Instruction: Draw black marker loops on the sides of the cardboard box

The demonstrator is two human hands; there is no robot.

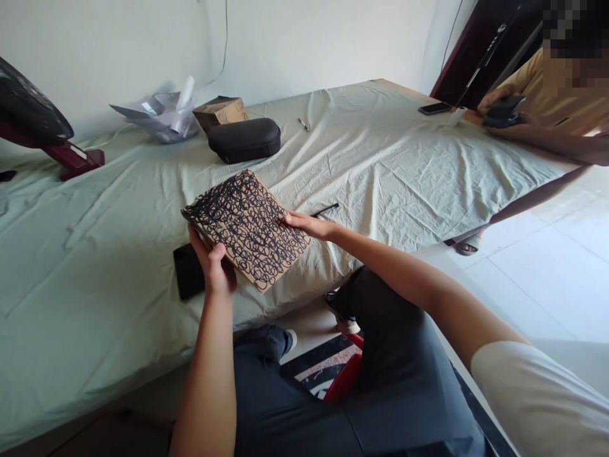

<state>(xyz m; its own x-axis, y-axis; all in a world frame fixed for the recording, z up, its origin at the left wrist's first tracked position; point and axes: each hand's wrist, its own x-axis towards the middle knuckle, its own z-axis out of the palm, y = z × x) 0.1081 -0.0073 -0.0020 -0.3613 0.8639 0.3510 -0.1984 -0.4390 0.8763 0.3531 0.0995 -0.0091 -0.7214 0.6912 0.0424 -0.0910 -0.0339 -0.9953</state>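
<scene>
Between my two hands is a flat brown cardboard piece [250,231], tilted above the cloth, its face covered in looping black scribbles. My left hand [214,266] grips its lower left edge, thumb on the near side and fingers hidden behind. On the right edge, my right hand [307,223] pinches it with the thumb on top. A black pen or marker [326,210] lies on the cloth just beyond my right hand. Partly covered by my left hand, a dark phone-like slab [188,271] rests on the cloth.
A pale green cloth [118,254] covers the table. Toward the wall are a black zip case [245,139], a small carton [220,113], clear plastic wrapping [164,114] and a fan [35,114]. At right, a person [561,95] holds a dark object near a phone [434,108].
</scene>
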